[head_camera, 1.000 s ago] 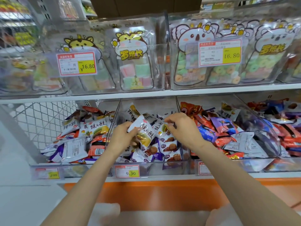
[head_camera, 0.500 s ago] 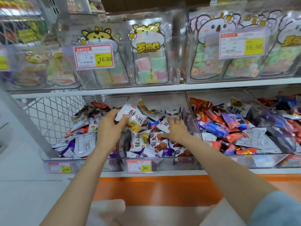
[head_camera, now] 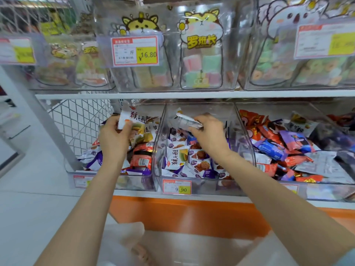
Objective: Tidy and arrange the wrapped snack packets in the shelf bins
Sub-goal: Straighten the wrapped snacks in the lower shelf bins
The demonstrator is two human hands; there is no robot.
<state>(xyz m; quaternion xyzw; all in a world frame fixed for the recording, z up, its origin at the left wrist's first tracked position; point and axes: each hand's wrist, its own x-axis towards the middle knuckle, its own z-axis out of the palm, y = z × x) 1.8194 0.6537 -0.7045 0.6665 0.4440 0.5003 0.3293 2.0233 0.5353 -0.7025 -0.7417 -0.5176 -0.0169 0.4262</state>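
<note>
Left hand: your left hand (head_camera: 113, 138) is raised over the left bin (head_camera: 115, 181), fingers (head_camera: 125, 127) closed on a white snack packet (head_camera: 128, 120) with black characters, held upright above the pile.
Right hand: your right hand (head_camera: 210, 134) reaches into the middle bin (head_camera: 196, 181), fingers curled round a pale crumpled packet (head_camera: 185, 121) lifted clear of the heap.
Left bin: clear plastic, holding mixed white, orange and purple packets; a blurred price tag on its front.
Middle bin: clear plastic, with white and purple waffle-print packets (head_camera: 199, 156) lying loose; its front tag (head_camera: 177, 186) reads 9.90.
Right bin: the right bin (head_camera: 326, 191) is heaped with red, blue and purple packets (head_camera: 278, 143), piled higher than the other 2.
Lower shelf: the white shelf board (head_camera: 192, 197) carries all 3 bins side by side, walls touching; an orange panel (head_camera: 182, 215) runs beneath it.
Upper shelf: the upper shelf (head_camera: 192, 94) carries clear tubs of cartoon-animal candy bags (head_camera: 201, 52); one tag (head_camera: 135, 50) reads 16.80.
Room: a white wire mesh panel (head_camera: 80, 121) closes the shelf's left end, beside a slanted white post; pale floor (head_camera: 34, 189) spreads to the left.
</note>
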